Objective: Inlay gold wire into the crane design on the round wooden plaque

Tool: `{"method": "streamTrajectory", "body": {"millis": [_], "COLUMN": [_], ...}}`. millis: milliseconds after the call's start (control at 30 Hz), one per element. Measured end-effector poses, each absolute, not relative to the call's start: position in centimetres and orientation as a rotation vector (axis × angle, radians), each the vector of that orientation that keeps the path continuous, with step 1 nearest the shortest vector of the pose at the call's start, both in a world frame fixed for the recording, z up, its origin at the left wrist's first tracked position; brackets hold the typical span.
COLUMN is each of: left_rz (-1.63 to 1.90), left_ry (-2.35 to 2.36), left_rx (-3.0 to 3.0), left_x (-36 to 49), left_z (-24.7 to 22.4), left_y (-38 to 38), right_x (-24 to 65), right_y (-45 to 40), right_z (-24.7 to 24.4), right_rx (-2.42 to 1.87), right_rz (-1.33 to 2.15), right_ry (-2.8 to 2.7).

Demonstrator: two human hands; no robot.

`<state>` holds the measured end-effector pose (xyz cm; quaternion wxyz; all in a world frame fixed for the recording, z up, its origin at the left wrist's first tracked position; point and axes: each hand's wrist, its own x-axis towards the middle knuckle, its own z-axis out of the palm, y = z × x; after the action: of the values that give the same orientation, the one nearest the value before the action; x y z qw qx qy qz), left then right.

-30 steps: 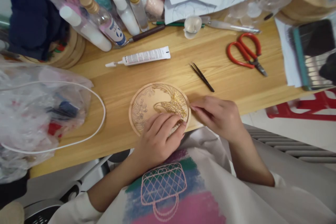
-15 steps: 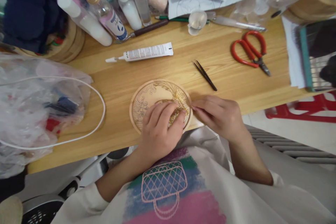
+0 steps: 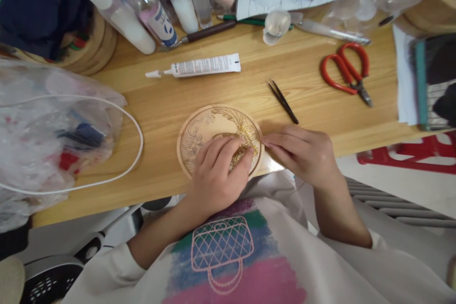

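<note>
Right fingers [image 3: 287, 142] together, left fingers [image 3: 225, 149] apart

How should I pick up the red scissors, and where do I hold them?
Probably by the red loops of the scissors, coming from the left: they're wide and open, while the metal blades point toward the picture's lower right.

A glare [image 3: 274, 165] brightens the near edge of my wooden table [image 3: 221, 91]; right, I see red openwork furniture [image 3: 399, 157] over pale floor [image 3: 420, 183].

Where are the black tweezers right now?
In the head view, the black tweezers lie on the table just beyond the right hand, right of centre, between the white tube and the red-handled cutters.
</note>
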<state>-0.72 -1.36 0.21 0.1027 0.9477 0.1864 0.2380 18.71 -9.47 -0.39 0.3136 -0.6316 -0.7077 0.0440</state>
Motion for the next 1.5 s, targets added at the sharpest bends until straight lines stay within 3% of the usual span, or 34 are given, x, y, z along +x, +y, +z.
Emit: {"method": "streamTrajectory", "body": {"millis": [1500], "left_rz": [0.591], "left_ry": [0.624], "left_rx": [2.881], "left_x": [1.9], "left_z": [1.3], "left_y": [-0.3], "right_x": [17.5], "right_y": [-9.7], "right_z": [-0.4], "right_rx": [-1.752], "right_rz": [0.122], "right_ry": [-1.736]}}
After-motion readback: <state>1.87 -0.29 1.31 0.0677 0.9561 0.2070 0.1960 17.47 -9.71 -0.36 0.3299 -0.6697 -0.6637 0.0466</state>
